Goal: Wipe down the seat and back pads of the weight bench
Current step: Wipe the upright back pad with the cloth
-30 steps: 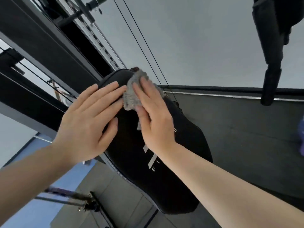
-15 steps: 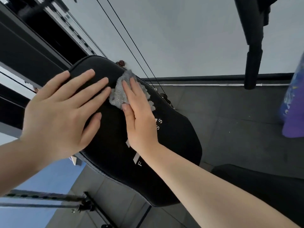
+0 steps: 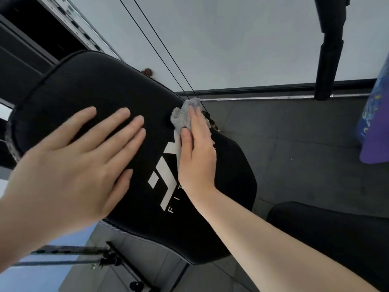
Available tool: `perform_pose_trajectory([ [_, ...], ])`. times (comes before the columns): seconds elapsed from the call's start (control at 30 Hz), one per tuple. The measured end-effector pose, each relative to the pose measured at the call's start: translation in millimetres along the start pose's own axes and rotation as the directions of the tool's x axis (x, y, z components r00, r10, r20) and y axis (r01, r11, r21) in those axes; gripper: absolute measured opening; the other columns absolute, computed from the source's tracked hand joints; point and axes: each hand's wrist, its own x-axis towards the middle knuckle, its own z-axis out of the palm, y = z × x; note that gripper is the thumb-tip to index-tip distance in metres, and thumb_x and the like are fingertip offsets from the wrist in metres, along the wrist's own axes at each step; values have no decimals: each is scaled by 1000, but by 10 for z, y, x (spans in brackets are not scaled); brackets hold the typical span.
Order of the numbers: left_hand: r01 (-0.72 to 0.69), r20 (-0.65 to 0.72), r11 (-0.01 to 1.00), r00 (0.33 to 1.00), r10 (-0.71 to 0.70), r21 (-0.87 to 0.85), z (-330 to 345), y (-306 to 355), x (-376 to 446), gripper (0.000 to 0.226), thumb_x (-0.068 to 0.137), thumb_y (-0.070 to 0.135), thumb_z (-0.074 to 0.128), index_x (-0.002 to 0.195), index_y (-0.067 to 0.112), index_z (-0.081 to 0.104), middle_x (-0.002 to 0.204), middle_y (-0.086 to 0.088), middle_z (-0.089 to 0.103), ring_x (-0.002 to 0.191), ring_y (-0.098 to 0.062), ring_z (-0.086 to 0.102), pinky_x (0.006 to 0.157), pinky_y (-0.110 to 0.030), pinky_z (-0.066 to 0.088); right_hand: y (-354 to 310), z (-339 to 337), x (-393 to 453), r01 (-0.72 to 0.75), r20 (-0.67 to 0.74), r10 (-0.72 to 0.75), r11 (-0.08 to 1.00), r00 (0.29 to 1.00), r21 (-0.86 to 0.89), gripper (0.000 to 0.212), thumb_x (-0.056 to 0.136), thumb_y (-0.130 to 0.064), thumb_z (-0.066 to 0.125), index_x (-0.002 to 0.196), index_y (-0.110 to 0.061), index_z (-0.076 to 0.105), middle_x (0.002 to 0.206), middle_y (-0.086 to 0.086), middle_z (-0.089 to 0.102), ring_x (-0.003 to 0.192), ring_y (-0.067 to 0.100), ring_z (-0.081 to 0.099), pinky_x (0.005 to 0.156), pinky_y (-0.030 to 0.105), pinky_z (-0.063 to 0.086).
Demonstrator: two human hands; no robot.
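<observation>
Cloth (image 3: pixel 182 116) under flat right grip (image 3: pixel 195 152) at back pad (image 3: pixel 88 87) edge; left grip (image 3: pixel 69 171) flat, fingers straight.

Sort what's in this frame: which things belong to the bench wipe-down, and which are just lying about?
Part of the job:
- black back pad
- grey cloth, pressed on the pad's right edge by the right hand
- left hand, flat on the pad

Just around:
- cables running behind the pad
- hanging black handle
- purple and blue fabric at the right edge
</observation>
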Motion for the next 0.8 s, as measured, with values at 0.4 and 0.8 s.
perform_pose_trajectory([
  [0.4, -24, 89, 996, 996, 17, 80, -9, 427, 106, 66, 96, 39, 25, 149, 2, 15, 158, -18, 13, 147, -32, 11, 117, -54, 13, 146, -36, -337, -1, 16, 1, 1000, 1000, -2, 45, 102, -24, 38, 146, -31, 28, 154, -16, 25, 143, -2, 19, 118, 24, 20],
  [0.8, 122, -22, 980, 993, -120, 155, 58, 561, 134, 58, 101, 37, 16, 151, 6, 13, 159, -10, 16, 147, -25, 11, 118, -49, 9, 278, -56, -537, 25, -18, -25, 1000, 1000, 2, 44, 102, -24, 39, 146, -26, 35, 154, -11, 29, 144, 4, 22, 118, 34, 25],
])
